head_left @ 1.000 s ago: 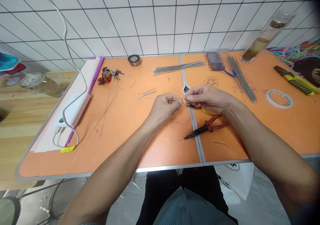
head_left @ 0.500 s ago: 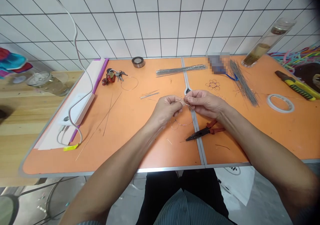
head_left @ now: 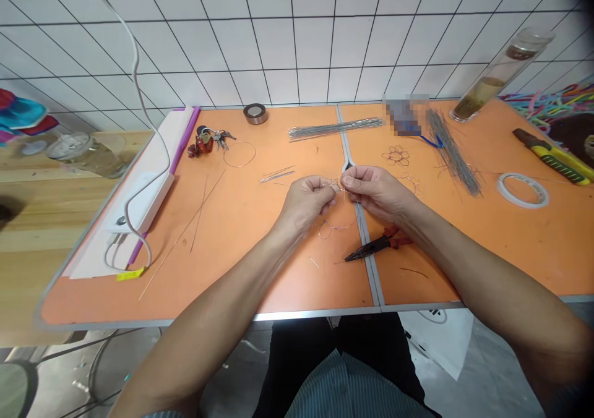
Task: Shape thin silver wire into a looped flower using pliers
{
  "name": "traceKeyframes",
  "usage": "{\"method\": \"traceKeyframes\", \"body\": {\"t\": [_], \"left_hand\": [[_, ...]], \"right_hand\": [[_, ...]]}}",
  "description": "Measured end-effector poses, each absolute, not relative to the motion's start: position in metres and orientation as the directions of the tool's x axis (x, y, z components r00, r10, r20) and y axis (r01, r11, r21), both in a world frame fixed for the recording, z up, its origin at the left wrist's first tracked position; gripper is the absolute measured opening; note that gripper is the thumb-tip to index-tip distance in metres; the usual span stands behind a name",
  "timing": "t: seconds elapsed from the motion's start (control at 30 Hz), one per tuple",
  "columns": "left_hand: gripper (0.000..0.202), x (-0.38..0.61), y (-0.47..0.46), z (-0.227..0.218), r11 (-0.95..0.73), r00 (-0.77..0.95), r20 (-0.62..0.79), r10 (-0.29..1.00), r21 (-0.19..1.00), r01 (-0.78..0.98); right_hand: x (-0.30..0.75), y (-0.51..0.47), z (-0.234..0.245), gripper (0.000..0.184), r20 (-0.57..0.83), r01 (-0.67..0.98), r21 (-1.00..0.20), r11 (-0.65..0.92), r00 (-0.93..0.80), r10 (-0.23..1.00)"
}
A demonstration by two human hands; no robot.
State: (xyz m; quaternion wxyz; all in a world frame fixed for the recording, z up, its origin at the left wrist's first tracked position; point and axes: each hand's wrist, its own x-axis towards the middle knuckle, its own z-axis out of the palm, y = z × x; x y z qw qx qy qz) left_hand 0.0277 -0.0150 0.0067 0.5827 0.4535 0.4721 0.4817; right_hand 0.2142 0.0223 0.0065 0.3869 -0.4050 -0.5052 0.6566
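My left hand (head_left: 306,203) and my right hand (head_left: 375,189) meet over the middle of the orange table (head_left: 241,245). Both pinch a thin looped wire piece (head_left: 335,186) held between their fingertips. Part of that wire curls down onto the table below my hands, as a loose loop (head_left: 336,226). Red-handled pliers (head_left: 375,246) lie just under my right wrist, tips pointing left.
A bundle of straight wires (head_left: 331,128) and a second bundle (head_left: 452,152) lie at the back. A finished wire flower (head_left: 396,156), keys (head_left: 208,140), tape rolls (head_left: 255,113) (head_left: 524,189), a yellow knife (head_left: 552,153), a glass bottle (head_left: 501,75) and a white box with cable (head_left: 148,189) surround the work spot.
Both hands stay pinched on the wire piece and have shifted only slightly. The view has moved a little, so my right forearm now covers more of the pliers.
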Motion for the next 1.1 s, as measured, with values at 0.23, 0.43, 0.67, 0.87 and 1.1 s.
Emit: {"method": "traceKeyframes", "body": {"t": [0.23, 0.43, 0.67, 0.87, 1.1], "left_hand": [[0.018, 0.0273, -0.0144, 0.0052, 0.120, 0.065, -0.113, 0.991, 0.987, -0.110], [0.018, 0.0257, -0.0127, 0.0031, 0.116, 0.049, -0.111, 0.993, 0.988, -0.097], [0.022, 0.0242, -0.0117, 0.0014, 0.099, 0.029, -0.097, 0.995, 0.989, -0.105], [0.025, 0.0240, -0.0130, 0.0066, 0.171, 0.044, -0.166, 0.985, 0.971, -0.169], [0.026, 0.0204, -0.0105, 0.0079, 0.207, 0.036, -0.204, 0.978, 0.955, -0.215]], "right_hand": [[0.2132, 0.0209, 0.0059, 0.054, -0.112, -0.103, -0.982, -0.158, -0.358, 0.927], [0.2199, 0.0246, 0.0098, 0.052, -0.132, -0.007, -0.989, -0.148, -0.414, 0.901], [0.2217, 0.0229, 0.0096, 0.039, -0.087, 0.133, -0.990, -0.034, -0.414, 0.906], [0.2202, 0.0231, 0.0126, 0.038, -0.080, 0.139, -0.990, -0.029, -0.376, 0.923], [0.2208, 0.0230, 0.0116, 0.033, -0.076, 0.156, -0.988, -0.019, -0.367, 0.927]]}}
